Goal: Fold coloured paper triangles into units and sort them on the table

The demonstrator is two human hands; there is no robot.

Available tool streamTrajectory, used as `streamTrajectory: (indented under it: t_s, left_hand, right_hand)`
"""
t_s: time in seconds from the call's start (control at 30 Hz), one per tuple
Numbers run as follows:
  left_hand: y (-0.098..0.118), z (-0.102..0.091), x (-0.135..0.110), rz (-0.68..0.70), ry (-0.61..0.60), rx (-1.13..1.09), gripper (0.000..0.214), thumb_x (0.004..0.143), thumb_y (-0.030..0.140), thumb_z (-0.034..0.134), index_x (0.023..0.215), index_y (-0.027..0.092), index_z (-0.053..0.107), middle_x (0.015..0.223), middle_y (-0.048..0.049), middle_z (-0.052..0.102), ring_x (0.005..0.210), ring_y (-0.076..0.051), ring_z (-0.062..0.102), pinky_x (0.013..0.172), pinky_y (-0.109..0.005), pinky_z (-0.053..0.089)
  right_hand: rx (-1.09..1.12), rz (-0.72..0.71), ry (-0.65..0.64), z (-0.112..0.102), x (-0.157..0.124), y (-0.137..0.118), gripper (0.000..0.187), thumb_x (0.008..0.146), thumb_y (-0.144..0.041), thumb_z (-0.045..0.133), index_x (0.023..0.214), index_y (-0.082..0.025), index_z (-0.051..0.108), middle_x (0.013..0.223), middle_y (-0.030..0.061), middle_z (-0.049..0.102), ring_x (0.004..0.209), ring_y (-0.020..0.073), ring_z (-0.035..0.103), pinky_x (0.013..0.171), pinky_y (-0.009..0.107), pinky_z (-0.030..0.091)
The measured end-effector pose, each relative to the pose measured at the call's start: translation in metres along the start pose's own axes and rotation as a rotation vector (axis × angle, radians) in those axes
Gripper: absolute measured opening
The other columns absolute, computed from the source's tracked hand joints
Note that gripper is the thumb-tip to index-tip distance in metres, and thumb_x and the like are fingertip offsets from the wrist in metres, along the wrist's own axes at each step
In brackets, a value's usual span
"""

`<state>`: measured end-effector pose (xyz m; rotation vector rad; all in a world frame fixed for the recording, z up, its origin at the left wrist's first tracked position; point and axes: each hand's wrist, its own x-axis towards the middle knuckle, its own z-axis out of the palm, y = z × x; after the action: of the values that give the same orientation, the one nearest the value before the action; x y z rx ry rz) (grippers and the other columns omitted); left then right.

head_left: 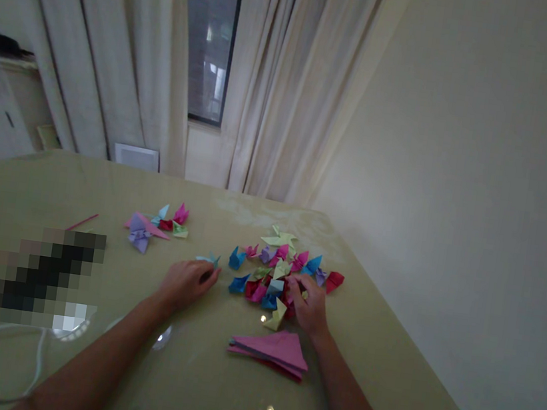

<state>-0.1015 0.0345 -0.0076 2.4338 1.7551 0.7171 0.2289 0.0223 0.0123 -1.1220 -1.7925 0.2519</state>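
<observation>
My left hand (188, 284) is closed, its thumb and fingers pinched at a light blue origami crane (212, 261) just left of the pile. My right hand (310, 302) has its fingers pressed together at the right side of a pile of folded paper cranes (281, 270) in blue, pink, red, purple and pale green. What those fingertips grip is hidden among the cranes. Closer to me, between my forearms, lies a flat stack of pink folded paper (274, 351).
At the back left is a smaller group of origami (150, 224), pink, purple, red and green. Farther left lie a thin pink stick (82, 221), a pixelated dark patch and a white cable (39, 356). The table's right edge (396, 325) runs beside the wall.
</observation>
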Motion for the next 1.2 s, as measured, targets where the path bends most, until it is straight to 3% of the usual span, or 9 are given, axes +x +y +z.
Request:
streamTrajectory:
  t_s: [1.2]
  left_hand:
    - [0.0002, 0.0006, 0.0004, 0.012, 0.015, 0.007, 0.045, 0.103, 0.047, 0.04, 0.069, 0.023, 0.057, 0.07, -0.0032, 0.066, 0.064, -0.018, 0.058, 0.062, -0.03, 0.028]
  right_hand:
    - [0.007, 0.0, 0.004, 0.0008, -0.0003, 0.0005, 0.027, 0.103, -0.037, 0.057, 0.091, -0.022, 0.075, 0.081, 0.0042, 0.073, 0.073, 0.0211, 0.067, 0.069, 0.032, 0.051]
